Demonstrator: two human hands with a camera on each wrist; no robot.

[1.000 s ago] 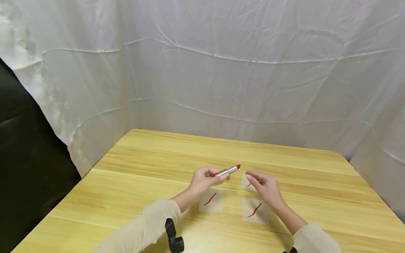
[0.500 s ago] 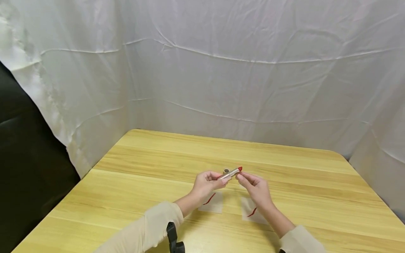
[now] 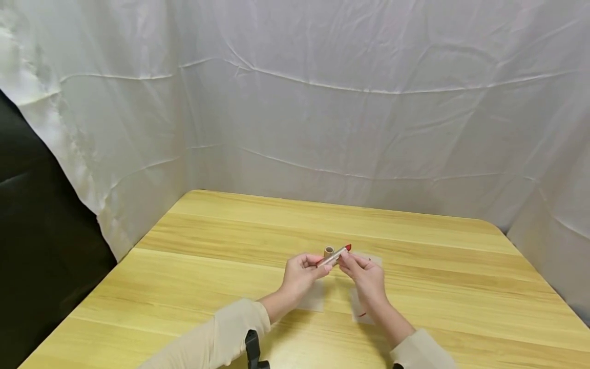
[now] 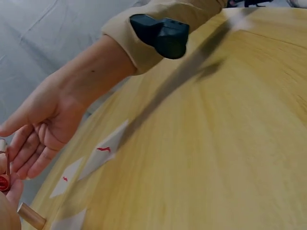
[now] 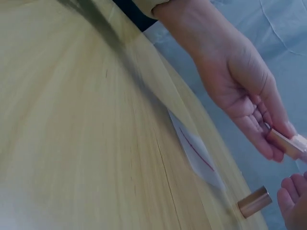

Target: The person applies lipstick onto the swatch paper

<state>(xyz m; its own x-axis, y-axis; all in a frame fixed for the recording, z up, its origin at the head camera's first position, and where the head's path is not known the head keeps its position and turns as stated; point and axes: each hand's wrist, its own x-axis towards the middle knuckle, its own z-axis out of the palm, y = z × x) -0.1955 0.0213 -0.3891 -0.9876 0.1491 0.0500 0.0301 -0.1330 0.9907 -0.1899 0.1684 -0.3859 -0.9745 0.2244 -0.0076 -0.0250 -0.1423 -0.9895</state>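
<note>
In the head view my left hand (image 3: 298, 277) holds a lipstick (image 3: 333, 258) by its lower case between thumb and fingers. Its red bullet is out and points up to the right. My right hand (image 3: 365, 279) pinches the upper part of the tube, just below the bullet. Beyond the hands stands the lipstick's gold cap (image 3: 329, 251), upright with its hollow end up; the cap (image 5: 254, 202) shows in the right wrist view too. At the left wrist view's left edge, the lipstick's red base (image 4: 4, 182) faces the camera.
Under and around the hands lie white paper squares, one to the left (image 3: 314, 300), one in front (image 3: 359, 309), one behind (image 3: 374, 259). Red strokes mark several views of them. The wooden table (image 3: 207, 230) is backed by a pale curtain (image 3: 295, 102).
My right hand has moved left from over the back paper square and now pinches the lipstick. The left hand has lowered slightly, and the cap has come into sight behind it.
</note>
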